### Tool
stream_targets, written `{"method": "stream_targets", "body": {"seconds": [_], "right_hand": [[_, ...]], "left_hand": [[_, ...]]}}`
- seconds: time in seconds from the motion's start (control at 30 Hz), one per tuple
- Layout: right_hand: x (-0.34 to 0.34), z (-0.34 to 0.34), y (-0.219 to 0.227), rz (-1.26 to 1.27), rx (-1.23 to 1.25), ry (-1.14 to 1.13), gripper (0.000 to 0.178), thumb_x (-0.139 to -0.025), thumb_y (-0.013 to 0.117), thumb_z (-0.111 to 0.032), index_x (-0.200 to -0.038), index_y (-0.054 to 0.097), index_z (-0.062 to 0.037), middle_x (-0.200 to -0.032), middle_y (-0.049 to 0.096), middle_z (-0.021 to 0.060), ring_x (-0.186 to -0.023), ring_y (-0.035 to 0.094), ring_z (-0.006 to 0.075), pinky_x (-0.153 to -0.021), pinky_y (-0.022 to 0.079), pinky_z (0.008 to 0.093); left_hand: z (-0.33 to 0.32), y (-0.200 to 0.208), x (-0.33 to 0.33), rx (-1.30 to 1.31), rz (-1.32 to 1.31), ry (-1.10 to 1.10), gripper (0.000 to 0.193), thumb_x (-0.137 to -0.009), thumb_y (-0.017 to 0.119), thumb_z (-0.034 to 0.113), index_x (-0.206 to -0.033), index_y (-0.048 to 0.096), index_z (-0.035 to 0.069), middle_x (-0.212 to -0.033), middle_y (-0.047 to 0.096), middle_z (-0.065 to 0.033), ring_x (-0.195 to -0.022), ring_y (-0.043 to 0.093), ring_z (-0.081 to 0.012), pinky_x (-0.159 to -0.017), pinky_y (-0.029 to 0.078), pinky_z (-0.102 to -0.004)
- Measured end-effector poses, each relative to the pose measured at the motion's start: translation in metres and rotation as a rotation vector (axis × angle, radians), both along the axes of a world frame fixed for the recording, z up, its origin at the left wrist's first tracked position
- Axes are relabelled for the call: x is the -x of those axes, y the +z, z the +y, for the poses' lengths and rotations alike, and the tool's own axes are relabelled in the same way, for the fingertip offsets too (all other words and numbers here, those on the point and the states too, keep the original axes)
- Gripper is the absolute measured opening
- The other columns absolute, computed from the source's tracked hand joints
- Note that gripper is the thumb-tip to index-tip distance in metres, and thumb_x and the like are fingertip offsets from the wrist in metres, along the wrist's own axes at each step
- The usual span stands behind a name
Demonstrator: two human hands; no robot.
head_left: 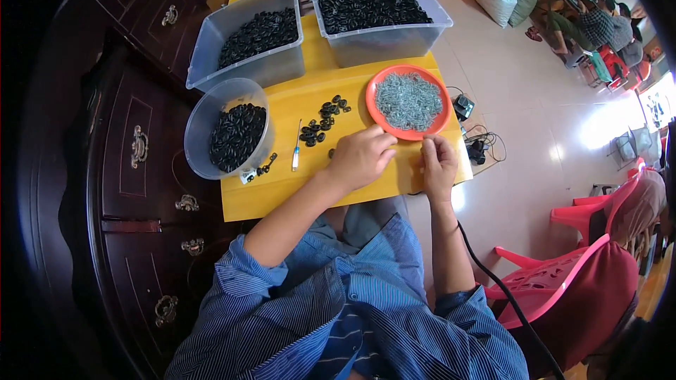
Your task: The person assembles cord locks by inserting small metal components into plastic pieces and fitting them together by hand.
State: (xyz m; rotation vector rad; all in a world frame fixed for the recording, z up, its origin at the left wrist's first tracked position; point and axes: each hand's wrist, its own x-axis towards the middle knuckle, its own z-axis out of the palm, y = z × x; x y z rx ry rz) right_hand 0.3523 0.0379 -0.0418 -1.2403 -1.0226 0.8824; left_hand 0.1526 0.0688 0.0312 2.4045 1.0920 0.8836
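1) the person's left hand, bare with fingers curled, is over the table just beside the plate's lower left rim; whether it grips anything cannot be told
2) the person's right hand, thumb and forefinger brought close together, is just beside the plate's lower right edge; any small piece between those fingertips is too small to make out; the two hands are near each other but apart
3) the round orange-red plate lies on the yellow wooden table, bearing a heap of small silvery metal pieces
4) loose black oval pieces lie in a cluster left of the plate, beyond the left hand; a slim screwdriver with a blue and white handle lies beside them
5) a round clear plastic tub stands at the table's left edge, partly filled with similar black pieces
6) two rectangular translucent plastic bins, left and right, stand at the far end; both contain many black pieces
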Motion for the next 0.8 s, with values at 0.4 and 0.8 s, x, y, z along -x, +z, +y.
{"method": "stream_targets", "body": {"seconds": [0.4, 0.8], "right_hand": [[-0.018, 0.006, -0.005, 0.514, 0.034, -0.019, 0.016, -0.105, 0.058, -0.015, -0.115, 0.062, -0.0034, -0.091, 0.062, 0.0012, -0.075, 0.058, 0.0078, -0.068, 0.049, 0.0216], [-0.021, 0.005, -0.007, 0.535, 0.0, 0.024, 0.016, -0.105, 0.056, -0.013, -0.116, 0.061, -0.0027, -0.092, 0.062, 0.0023, -0.076, 0.059, 0.0083, -0.071, 0.051, 0.023]], "left_hand": [[0.059, -0.027, -0.05, 0.068, 0.331, -0.024, 0.016, -0.092, 0.06, 0.019, -0.091, 0.067, 0.005, -0.092, 0.067, -0.0144, -0.084, 0.068, -0.036, -0.074, 0.056, -0.0501], [0.059, -0.016, -0.05, 0.092, 0.402, -0.051, 0.016, -0.093, 0.06, 0.021, -0.093, 0.07, 0.008, -0.092, 0.065, -0.0115, -0.088, 0.068, -0.033, -0.077, 0.056, -0.0475]]}}
